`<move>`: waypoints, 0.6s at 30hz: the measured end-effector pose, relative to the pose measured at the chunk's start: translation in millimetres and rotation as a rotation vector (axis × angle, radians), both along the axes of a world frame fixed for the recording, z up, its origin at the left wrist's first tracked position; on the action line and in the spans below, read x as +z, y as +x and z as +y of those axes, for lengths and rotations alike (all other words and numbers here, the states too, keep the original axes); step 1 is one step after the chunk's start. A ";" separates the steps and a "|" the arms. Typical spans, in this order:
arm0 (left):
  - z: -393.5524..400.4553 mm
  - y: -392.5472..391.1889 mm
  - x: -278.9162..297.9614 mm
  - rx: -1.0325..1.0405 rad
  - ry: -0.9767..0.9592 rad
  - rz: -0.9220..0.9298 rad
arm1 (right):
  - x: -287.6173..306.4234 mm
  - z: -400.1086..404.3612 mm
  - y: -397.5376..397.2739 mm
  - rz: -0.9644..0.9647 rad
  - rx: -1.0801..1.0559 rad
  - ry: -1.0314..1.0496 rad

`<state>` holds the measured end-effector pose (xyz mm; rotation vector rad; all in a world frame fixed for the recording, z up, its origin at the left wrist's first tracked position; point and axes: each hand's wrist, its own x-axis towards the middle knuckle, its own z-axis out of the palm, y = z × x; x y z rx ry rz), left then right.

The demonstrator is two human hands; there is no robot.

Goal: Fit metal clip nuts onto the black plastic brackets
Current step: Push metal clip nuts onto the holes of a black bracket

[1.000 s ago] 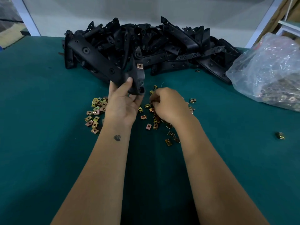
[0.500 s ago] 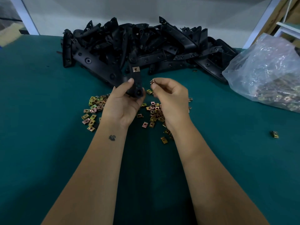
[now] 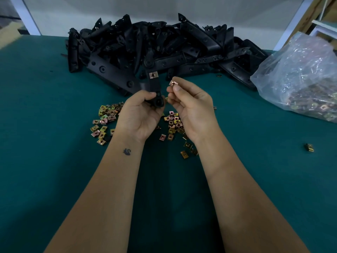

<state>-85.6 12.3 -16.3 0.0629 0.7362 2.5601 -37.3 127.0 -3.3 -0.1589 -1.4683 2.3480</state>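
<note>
A green table [image 3: 54,161] is strewn with loose nuts [image 3: 104,121] before a heap of brackets [image 3: 164,44]. One bracket [image 3: 155,88], a nut already seated at its top, is gripped by the left hand [image 3: 140,115]; a fresh nut [image 3: 172,83] is pinched by the right hand [image 3: 193,106]. A second fitting seems in hand: the nut's open side must be aligned with a free edge and pushed on.

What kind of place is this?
Likely a small factory or workshop assembly bench: a big pile of black plastic brackets, loose clip nuts scattered on the green table, and a clear bulk bag of more nuts.
</note>
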 end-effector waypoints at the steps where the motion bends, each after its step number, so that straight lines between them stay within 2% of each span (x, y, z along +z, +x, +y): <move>1: 0.1 0.8 0.2 -0.002 -0.011 0.002 | -0.2 0.5 0.0 -0.018 0.004 0.007; 6: -0.2 2.4 1.1 -0.005 -0.030 0.021 | 0.5 1.5 0.7 -0.111 0.033 0.042; 14: -0.9 2.8 0.0 -0.054 -0.036 0.059 | 0.3 -2.7 -1.6 -0.163 0.033 0.247; 18: -0.9 2.2 -1.0 -0.054 -0.047 0.065 | 0.3 -3.5 -1.4 -0.163 0.043 0.249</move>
